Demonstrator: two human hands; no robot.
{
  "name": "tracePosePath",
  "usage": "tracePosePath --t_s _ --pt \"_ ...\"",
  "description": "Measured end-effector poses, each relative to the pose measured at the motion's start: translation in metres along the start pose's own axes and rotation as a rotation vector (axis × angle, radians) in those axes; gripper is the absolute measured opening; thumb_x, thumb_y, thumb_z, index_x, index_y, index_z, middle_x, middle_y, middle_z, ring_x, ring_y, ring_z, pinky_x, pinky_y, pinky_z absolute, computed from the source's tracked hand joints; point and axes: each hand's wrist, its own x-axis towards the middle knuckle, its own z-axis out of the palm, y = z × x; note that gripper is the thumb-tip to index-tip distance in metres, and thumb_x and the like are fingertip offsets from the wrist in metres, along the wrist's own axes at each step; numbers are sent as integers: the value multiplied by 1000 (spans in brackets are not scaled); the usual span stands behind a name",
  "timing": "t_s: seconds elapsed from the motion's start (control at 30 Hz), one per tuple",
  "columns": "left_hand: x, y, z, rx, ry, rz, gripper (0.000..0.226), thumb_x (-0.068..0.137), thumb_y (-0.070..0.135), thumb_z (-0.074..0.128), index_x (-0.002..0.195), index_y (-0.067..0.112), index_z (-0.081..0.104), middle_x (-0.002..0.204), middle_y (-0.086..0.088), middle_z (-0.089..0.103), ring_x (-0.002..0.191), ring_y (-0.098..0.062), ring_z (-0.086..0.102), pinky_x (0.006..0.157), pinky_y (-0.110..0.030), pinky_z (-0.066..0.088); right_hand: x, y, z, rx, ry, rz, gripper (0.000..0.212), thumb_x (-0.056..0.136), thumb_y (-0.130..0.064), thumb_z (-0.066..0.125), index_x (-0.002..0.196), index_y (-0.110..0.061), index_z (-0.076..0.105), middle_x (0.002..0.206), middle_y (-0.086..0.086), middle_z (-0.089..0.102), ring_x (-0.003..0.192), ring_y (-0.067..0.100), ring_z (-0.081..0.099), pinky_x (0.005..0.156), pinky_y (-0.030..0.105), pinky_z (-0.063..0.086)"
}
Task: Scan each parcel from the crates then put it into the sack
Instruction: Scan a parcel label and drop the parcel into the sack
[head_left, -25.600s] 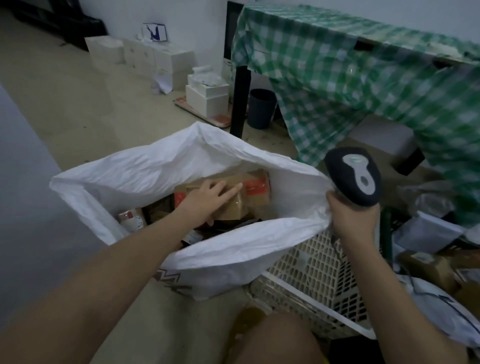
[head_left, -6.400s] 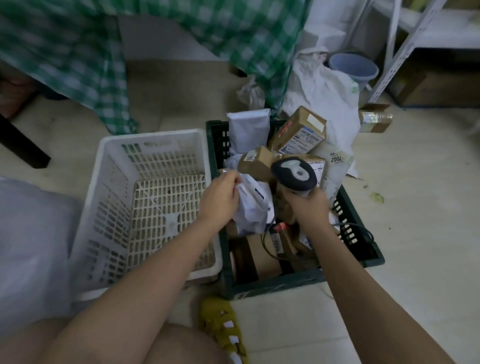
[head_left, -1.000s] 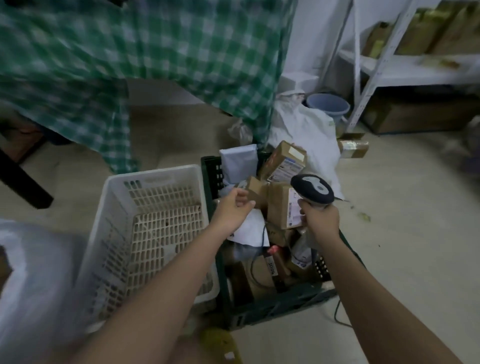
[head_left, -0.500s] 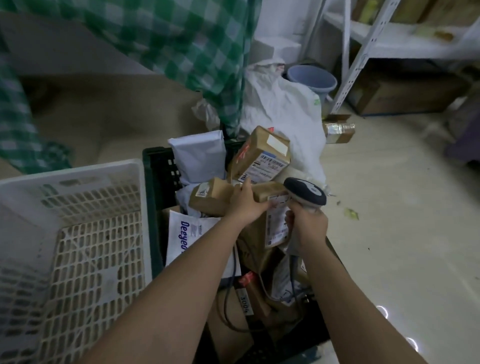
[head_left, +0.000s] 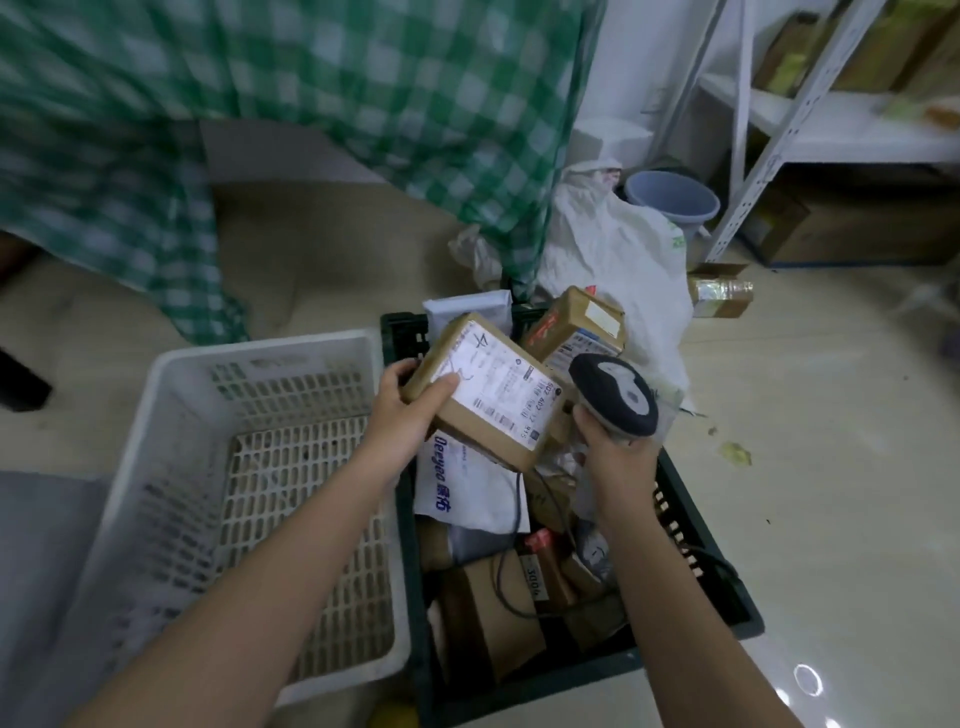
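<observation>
Left hand (head_left: 402, 415) grips a brown cardboard parcel (head_left: 488, 392) by its near-left corner, thumb on the white shipping label, label side up, raised above the dark green crate (head_left: 691, 561). Right hand (head_left: 610, 449) clamped round the handle of a dark handheld scanner (head_left: 613, 395), its head just right of the parcel. Green crate holds more parcels: a white mailer bag (head_left: 462, 491), brown boxes, a loose cable. White slatted crate (head_left: 171, 467) sits left, touching the green one. Green checked cloth (head_left: 322, 104) hangs on the far side; metal shelving (head_left: 779, 124) far right.

White crate (head_left: 171, 415) open; green crate (head_left: 727, 587) crowded with parcels.
</observation>
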Motion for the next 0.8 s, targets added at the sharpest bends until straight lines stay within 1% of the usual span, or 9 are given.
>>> tracePosePath --t_s 0.07,0.13,0.2,0.3,0.43,0.53,0.6,0.7,0.8 --pt "-22 15 -18 -58 20 -25 58 89 35 63 138 24 34 113 2 56 95 -12 59 87 -38 54 -25 -19 9 19 -54 -31 44 83 -18 75 120 -26 53 109 -8 57 106 12 54 85 21 45" --pt "-43 28 -36 -99 43 -41 58 88 37 64 135 24 34 113 0 54 96 -14 58 89 -39 53 -44 -36 16 85 -122 -60 47 85 -19 73 127 -21 53 106 -8 54 102 8 49 70 5 40" --pt "-61 39 -55 -107 70 -32 58 85 40 67 131 25 36 126 -4 51 102 -18 60 86 -37 55 -63 -57 24 92 -194 -110 45 84 -20 74 125 -20 55 108 -9 57 104 6 50 75 10 41" --pt "-90 51 -85 -80 93 20 59 83 43 68 131 21 42 127 -4 55 102 -18 62 79 -32 55 -92 -80 32 8 -361 -150 41 81 -21 77 119 -20 61 106 -10 64 101 6 59 85 24 45" --pt "-139 61 -126 -50 87 55 74 69 58 75 127 19 52 120 -3 65 105 -20 64 83 -35 54 -139 -92 30 -105 -633 -125 24 77 -19 80 85 -32 61 71 -20 69 66 -10 62 61 14 48" --pt "-177 66 -147 -49 102 78 63 73 56 73 120 20 53 117 -4 65 100 -19 64 81 -36 54 -173 -92 28 -136 -709 -106 21 76 -17 80 89 -25 65 80 -10 72 68 -3 67 57 14 52" --pt "-196 70 -159 -112 156 104 43 85 45 66 118 21 50 117 -3 61 96 -15 62 75 -32 53 -191 -94 29 -95 -662 -96 23 78 -16 79 97 -17 67 87 -6 71 76 3 68 54 13 51" --pt "-217 74 -175 -229 240 130 40 89 41 62 120 22 46 119 -4 58 101 -18 60 79 -36 54 -212 -95 31 -24 -578 -100 38 80 -20 78 114 -14 62 100 -5 66 83 6 61 52 11 48" --pt "-229 74 -180 -274 229 99 42 91 39 60 124 24 40 115 -4 55 100 -20 60 77 -36 54 -225 -89 39 -5 -580 -108 47 80 -21 77 122 -13 59 112 0 63 93 12 58 76 24 48"
